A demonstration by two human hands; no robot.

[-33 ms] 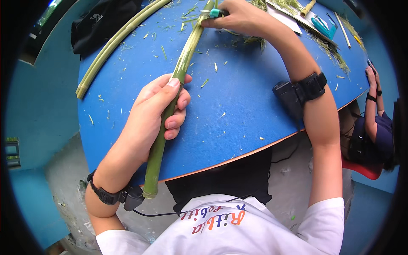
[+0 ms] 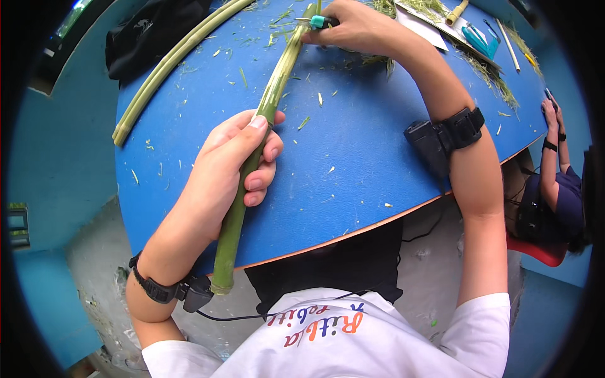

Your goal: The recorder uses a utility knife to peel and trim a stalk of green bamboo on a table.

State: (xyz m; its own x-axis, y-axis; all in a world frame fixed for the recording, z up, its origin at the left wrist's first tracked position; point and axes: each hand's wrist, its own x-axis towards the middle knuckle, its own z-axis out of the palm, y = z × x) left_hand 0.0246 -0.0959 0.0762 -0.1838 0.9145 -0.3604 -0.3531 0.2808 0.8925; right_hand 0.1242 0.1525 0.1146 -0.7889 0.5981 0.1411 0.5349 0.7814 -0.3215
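Observation:
A green bamboo stalk point(image 2: 230, 242) slants from the near edge of the blue table up to the far middle. My left hand point(image 2: 236, 157) is wrapped round its middle, thumb lying along the top. Beyond that hand the skin is scraped to pale streaks; the near part is still smooth and green. At the far end my right hand point(image 2: 353, 26) is closed on a peeler point(image 2: 320, 21) with a teal-and-black handle. Its thin metal part lies at the stalk; the exact contact is too small to make out.
Two pale peeled stalks point(image 2: 165, 64) lie at the left beside a black cloth point(image 2: 142, 41). Green shavings point(image 2: 498, 85) are scattered about. At the far right are a teal tool point(image 2: 480, 43) and a thin stick point(image 2: 509, 45). Another person point(image 2: 554, 189) sits at the right.
My right hand and the peeler have shifted very slightly to the right at the stalk's far end. My left hand and the stalk stay put.

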